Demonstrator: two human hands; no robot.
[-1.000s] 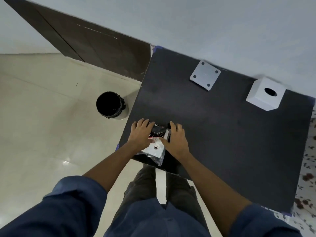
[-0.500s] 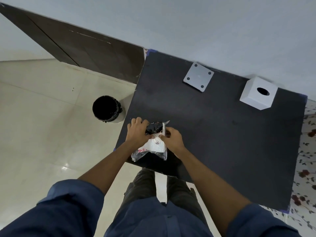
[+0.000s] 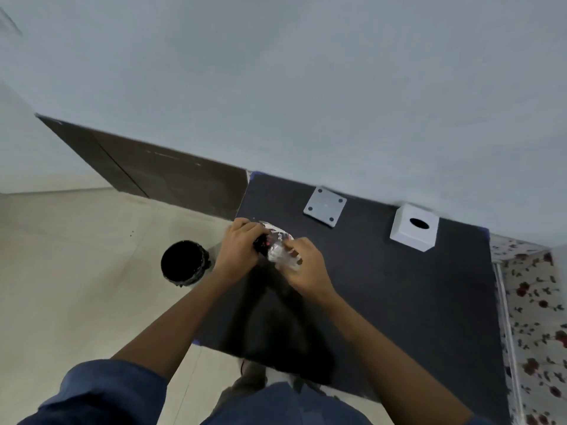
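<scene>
While both grip it, the plastic packet (image 3: 277,245) sits between left hand (image 3: 237,251) and right hand (image 3: 303,268).

Just one view here: the black table (image 3: 399,302) is looked down on from head height, at its near edge, pretty close, faced toward the wall (image 3: 306,87) behind the table.

Soft even light, motion blur, wide-angle distortion

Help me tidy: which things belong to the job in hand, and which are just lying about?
In hand: plastic packet, gripped by left hand and right hand.
Lying about: white plate with holes, white box, black bucket on the floor.
</scene>
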